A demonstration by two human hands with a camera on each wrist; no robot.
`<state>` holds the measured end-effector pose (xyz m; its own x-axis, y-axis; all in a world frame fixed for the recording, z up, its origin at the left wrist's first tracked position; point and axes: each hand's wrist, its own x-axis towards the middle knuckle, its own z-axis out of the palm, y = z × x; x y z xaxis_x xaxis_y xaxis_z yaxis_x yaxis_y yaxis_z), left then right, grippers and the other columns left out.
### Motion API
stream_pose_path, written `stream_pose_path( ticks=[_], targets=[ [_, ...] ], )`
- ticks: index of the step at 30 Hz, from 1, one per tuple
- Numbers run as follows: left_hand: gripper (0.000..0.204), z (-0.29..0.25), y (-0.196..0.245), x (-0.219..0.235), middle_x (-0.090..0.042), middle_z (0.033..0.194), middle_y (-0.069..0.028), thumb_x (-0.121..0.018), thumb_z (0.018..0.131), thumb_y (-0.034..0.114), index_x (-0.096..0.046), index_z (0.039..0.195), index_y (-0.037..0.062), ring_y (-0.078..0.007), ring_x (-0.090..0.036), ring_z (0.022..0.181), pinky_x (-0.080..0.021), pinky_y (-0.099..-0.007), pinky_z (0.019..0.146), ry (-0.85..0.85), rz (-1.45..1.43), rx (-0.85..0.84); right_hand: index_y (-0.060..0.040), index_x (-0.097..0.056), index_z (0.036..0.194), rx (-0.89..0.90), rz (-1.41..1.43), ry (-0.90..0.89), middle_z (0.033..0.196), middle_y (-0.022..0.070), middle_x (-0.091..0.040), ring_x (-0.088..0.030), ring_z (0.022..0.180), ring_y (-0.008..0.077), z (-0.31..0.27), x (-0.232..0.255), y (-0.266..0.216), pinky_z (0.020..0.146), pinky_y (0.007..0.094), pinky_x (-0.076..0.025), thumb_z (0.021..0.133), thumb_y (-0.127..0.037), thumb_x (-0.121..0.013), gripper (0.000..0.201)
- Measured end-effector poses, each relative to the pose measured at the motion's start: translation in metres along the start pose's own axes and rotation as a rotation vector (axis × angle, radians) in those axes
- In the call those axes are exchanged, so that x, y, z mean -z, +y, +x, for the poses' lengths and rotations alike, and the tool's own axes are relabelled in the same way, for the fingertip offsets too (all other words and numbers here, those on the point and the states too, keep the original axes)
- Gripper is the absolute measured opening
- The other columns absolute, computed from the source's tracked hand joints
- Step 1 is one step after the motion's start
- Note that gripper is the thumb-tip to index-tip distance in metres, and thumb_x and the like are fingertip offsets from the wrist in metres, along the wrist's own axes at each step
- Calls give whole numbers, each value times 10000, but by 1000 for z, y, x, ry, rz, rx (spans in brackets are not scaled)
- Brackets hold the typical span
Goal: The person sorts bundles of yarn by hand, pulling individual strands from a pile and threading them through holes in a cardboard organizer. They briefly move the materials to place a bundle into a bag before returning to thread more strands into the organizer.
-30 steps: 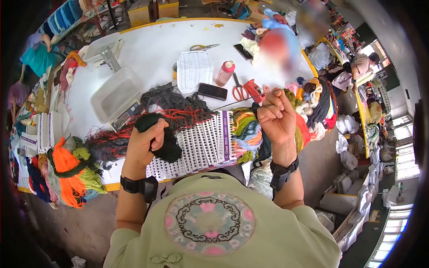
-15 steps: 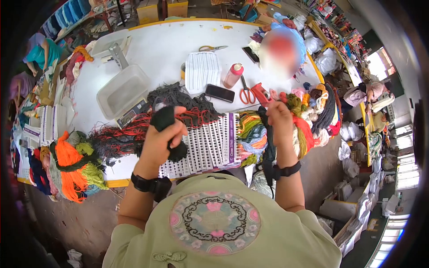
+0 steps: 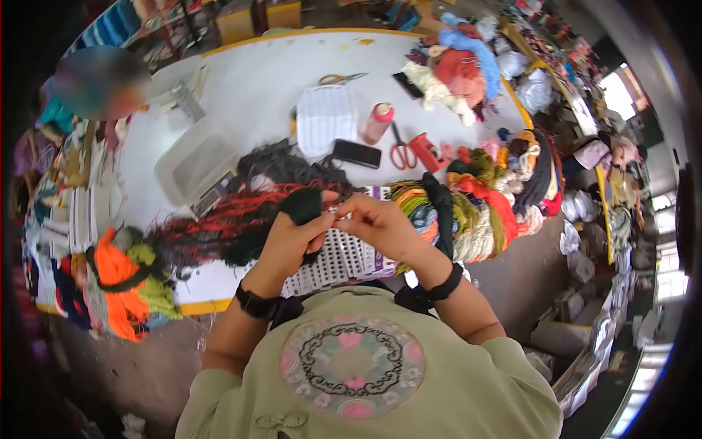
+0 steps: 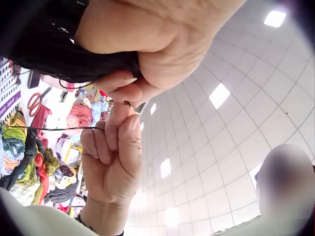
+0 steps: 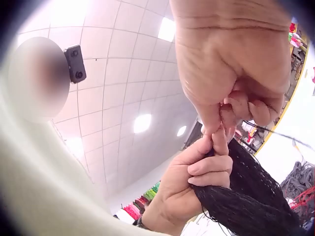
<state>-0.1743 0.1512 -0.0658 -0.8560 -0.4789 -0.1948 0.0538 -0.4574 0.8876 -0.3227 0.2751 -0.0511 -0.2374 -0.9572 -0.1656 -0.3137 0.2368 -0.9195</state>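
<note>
A hank of black yarn [image 3: 301, 207] is gripped in the left hand [image 3: 291, 240], its strands hanging past the fingers. Fingertip to fingertip with it, the right hand [image 3: 384, 225] pinches a thin black strand [image 4: 54, 129], which trails off sideways in the left wrist view. Its other fingers are curled in. In the right wrist view the black hank [image 5: 246, 182] drapes below the left fingers, close under the right thumb. Beneath both hands lie white cards [image 3: 329, 262] with rows of dark holes and a purple band.
Loose dark grey and red yarn [image 3: 212, 227] spreads left of the hands. Coloured hanks [image 3: 468, 212] line the right edge. Farther back are a phone [image 3: 357, 154], red-handled scissors [image 3: 401, 155], a pink-capped bottle [image 3: 377, 123], a paper stack [image 3: 318, 121] and a clear plastic tub [image 3: 191, 170].
The right hand, earlier out to the right with a strand stretched from it, has come in to meet the left fingertips. The left hand, holding the black hank, has shifted right.
</note>
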Motion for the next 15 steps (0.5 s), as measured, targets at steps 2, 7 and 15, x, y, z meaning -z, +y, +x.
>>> stream_pose_path(
  ticks=[2,7,15],
  targets=[
    [341,2,-2,0,-587,707,-14,-649,883,105,-555,1189,-12,-41,-422,499,-300,-198,433,38,-10,3,-38,-607,937,87,434,103,726,-26,-595,-440,616,23,6,-5,26,553,198,-367,904,-114,-641,90],
    [291,6,-7,8,-629,768,-70,-614,893,99,-564,1161,-1,-57,-424,502,-288,-200,443,93,-91,39,-61,-608,916,-128,572,144,713,-67,-576,-393,531,-19,5,14,18,471,173,-275,931,-119,-607,60],
    [239,16,-23,-4,-622,754,-43,-636,916,181,-621,1092,20,-44,-415,487,-273,-200,428,59,-178,116,-82,-620,904,-204,695,136,692,-89,-508,-323,525,-17,13,18,24,468,168,-234,921,-172,-625,92]
  ],
)
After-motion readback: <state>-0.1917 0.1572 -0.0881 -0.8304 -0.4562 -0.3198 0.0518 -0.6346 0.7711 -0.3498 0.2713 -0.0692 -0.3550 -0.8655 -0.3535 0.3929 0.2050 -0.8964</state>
